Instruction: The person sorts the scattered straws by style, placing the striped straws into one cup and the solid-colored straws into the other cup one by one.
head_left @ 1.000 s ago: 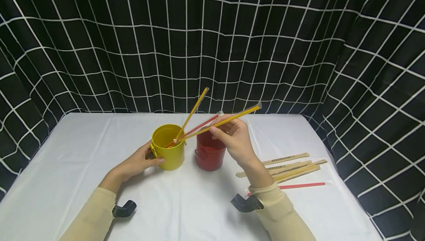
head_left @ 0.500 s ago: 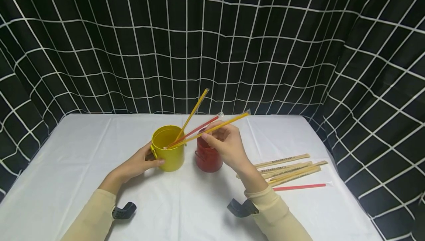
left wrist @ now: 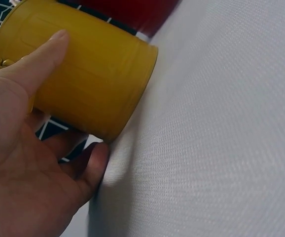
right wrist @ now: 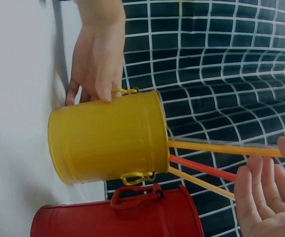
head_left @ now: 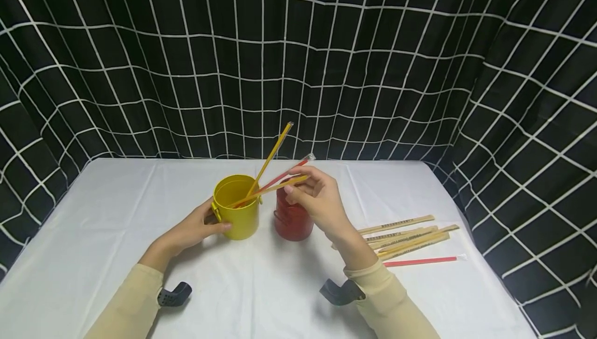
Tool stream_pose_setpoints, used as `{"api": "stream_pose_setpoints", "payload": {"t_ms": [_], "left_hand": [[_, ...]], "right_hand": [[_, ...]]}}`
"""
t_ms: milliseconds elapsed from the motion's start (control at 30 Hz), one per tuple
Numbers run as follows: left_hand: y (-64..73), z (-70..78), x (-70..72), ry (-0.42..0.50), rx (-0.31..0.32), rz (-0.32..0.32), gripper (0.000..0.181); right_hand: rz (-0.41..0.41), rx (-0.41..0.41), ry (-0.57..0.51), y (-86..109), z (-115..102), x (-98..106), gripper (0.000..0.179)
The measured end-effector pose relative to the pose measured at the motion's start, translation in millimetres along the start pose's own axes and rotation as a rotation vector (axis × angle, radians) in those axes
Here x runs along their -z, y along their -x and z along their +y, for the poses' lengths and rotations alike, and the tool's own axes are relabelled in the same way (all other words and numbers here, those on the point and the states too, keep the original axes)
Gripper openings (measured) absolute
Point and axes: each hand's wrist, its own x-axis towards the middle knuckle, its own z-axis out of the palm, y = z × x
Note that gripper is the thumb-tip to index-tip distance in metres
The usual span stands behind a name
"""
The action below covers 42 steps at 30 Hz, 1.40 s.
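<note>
My left hand [head_left: 193, 231] holds the yellow bucket [head_left: 242, 224] from its left side, thumb on the near wall and other fingers partly hidden behind. The bucket stands upright on the table. Between the thumb and fingers of my right hand [head_left: 322, 201] is the upper end of a yellow straw [right wrist: 216, 146]; its lower end lies inside the yellow bucket. Another yellow straw [head_left: 272, 157] and a red straw [head_left: 281, 178], both in clear wrappers, lean out of the same bucket. Behind my right fingers stands a red bucket [head_left: 294, 225], its mouth mostly hidden.
Right of my right wrist lie several paper-wrapped sticks [head_left: 406, 235], partly covered by the arm. A wrapped red straw [head_left: 429, 262] lies in front of them on the white tablecloth [head_left: 252, 287]. A black curtain with white grid lines [head_left: 261, 59] hangs behind the table.
My right hand has moved left and slightly down, and the yellow straw in it has slid further into the yellow bucket. The left hand and both buckets have stayed put.
</note>
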Motion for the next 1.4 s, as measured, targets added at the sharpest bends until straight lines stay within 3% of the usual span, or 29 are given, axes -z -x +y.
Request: {"api": "stream_pose_setpoints", "payload": {"t_ms": [900,1400], "left_hand": [[-3.7,2.6,1.6,0.004,0.006,-0.006,0.085],[-0.7,1.0,1.5,0.000,0.012,0.000,0.085]], "right_hand": [[0.042,0.050,0.095,1.6,-12.1,19.3,0.032],[0.005,0.096,0.219,11.0,-20.3,60.0,0.019]]}}
